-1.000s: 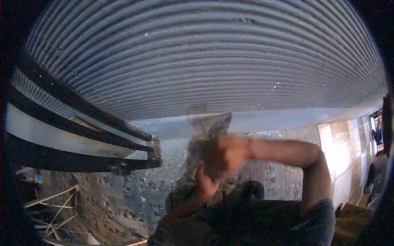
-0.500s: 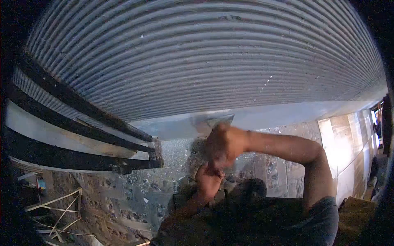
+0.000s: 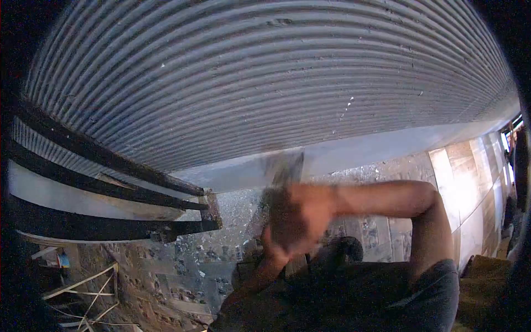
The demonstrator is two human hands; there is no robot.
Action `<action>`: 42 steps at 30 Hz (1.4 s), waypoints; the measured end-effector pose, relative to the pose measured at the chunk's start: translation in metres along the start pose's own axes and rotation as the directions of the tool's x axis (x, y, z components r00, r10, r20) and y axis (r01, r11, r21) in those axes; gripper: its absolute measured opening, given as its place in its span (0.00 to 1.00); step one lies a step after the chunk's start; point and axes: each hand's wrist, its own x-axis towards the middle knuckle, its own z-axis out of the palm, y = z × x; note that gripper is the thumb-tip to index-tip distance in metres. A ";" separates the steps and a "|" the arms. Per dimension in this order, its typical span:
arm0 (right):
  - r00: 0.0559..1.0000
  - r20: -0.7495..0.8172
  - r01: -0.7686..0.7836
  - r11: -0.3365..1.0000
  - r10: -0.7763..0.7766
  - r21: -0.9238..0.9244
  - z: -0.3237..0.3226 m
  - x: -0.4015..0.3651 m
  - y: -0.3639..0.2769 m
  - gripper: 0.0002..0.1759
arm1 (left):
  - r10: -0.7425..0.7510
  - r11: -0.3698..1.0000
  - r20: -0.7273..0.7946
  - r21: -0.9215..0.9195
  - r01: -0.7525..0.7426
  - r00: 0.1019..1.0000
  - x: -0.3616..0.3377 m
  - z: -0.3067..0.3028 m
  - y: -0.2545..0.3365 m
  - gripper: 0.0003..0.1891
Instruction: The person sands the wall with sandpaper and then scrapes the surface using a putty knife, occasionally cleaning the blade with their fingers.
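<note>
My right hand (image 3: pixel 314 213) is blurred by motion, its fingers closed round a dark thing I cannot make out. Just beyond it, a smeared grey flat tool (image 3: pixel 287 166) reaches up to the smooth lower band (image 3: pixel 343 155) of a wall. Below and to the left, my left hand (image 3: pixel 272 252) is closed against the underside of the same dark thing, close to the right hand. Corrugated grey sheeting (image 3: pixel 265 83) rises above the smooth band.
Dark bars (image 3: pixel 110 218) curve along the left side and end near a small post (image 3: pixel 210 210). Speckled paving (image 3: pixel 182 265) lies below. A thin pale frame (image 3: pixel 94 293) stands at lower left, and light panels (image 3: pixel 459 193) lie on the right.
My right hand has moved slightly down, nearer my body, and the flat tool is more blurred. The wall has shifted a little to the left in view.
</note>
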 end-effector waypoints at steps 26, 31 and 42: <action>0.994 -0.023 -0.102 0.987 0.106 0.127 0.008 -0.018 -0.013 0.13 | -0.188 0.948 0.034 -0.254 0.190 0.982 -0.026 0.079 0.036 0.19; 0.980 0.004 -0.200 0.974 0.201 0.106 -0.017 -0.029 0.022 0.12 | -0.135 0.868 0.392 -0.397 0.300 0.910 0.002 0.021 0.016 0.20; 0.990 0.120 -0.081 0.993 0.069 0.091 0.014 -0.045 0.025 0.09 | -0.163 0.942 0.268 -0.245 0.230 0.950 -0.003 0.031 0.017 0.16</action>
